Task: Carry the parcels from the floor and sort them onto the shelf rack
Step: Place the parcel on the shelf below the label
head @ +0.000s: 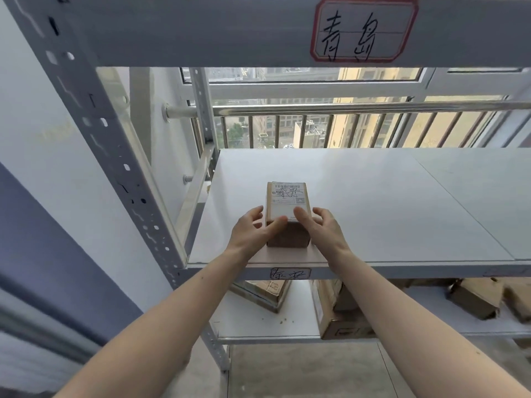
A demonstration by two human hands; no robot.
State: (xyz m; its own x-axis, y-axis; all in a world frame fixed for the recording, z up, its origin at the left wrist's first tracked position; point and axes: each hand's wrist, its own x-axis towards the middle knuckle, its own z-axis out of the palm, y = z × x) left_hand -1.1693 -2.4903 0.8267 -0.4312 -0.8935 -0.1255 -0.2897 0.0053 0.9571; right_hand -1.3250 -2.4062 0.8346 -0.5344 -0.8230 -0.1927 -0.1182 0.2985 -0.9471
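Although the parcel (288, 214) rests flat on the middle shelf board (373, 202), both hands flank it, which suggests the placing is at its last stage and not yet released. The parcel is a small brown carton with a white shipping label uppermost, handwriting across it. It sits near the shelf's front edge, toward the front-left corner, directly above a handwritten tag (290, 273) on the front rail. That position reads as deliberate: the writing on the label appears to match the tag, though both are too small to confirm.

The left hand (253, 229) has its thumb on the carton's near top edge, fingers spread loosely beside the left face. The right hand (321, 226) mirrors it, thumb on top, fingers curled off the right face. Neither hand is clamped; contact looks light, steadying only.

A second tag (363, 30), red-bordered, marks the beam above. On the lower shelf (258, 317) lie several cartons (339, 308), loosely grouped.

Judgement: 1 parcel sorted here, hands due to withdraw.
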